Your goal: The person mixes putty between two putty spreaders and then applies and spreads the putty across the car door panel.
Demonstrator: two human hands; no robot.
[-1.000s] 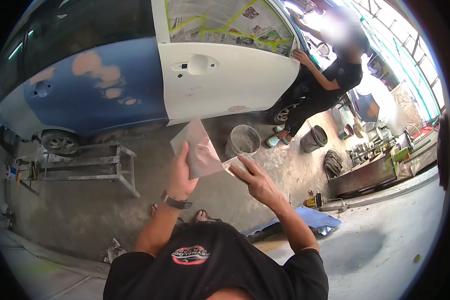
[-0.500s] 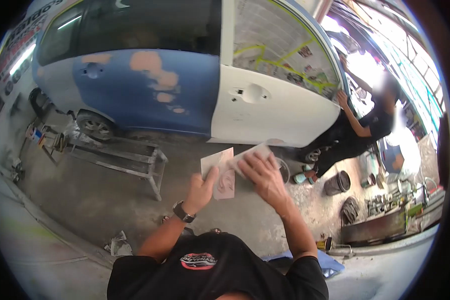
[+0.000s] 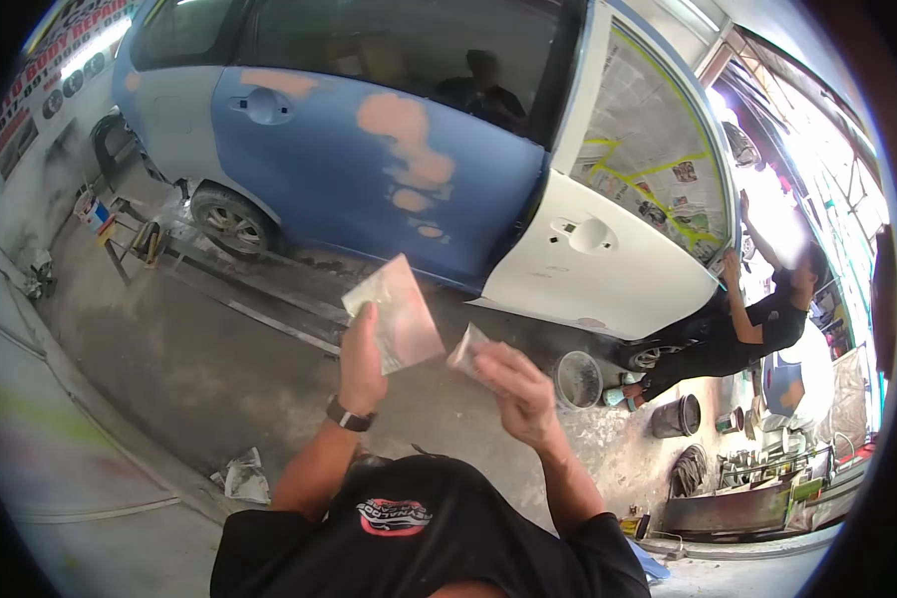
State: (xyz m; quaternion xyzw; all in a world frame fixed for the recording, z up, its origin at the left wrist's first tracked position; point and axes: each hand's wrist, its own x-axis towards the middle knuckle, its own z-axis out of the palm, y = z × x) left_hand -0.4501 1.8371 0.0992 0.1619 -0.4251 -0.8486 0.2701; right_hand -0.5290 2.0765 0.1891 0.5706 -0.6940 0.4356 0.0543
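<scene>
My left hand (image 3: 361,354), with a watch on the wrist, grips a flat mixing board (image 3: 405,314) with its thumb on top. Pink paste, like body filler, is smeared across the board. In my right hand (image 3: 518,392) is a small flat, pale spreader (image 3: 465,351) with pinkish paste on it; motion blurs its edges. The spreader sits just right of the board, apart from it. Beyond both hands is the car's blue rear door (image 3: 319,184), bearing several pink filler patches (image 3: 394,120).
The white front door (image 3: 558,269) has newspaper taped over its window. A co-worker (image 3: 777,309) in black reaches toward the door's right edge. A low metal bench (image 3: 249,309) stands at left. Buckets (image 3: 676,417) and a cluttered rack (image 3: 747,493) are at right.
My view has turned left, toward the blue door. The right hand has moved away from the board, and the spreader has tilted. The board is turned and raised slightly.
</scene>
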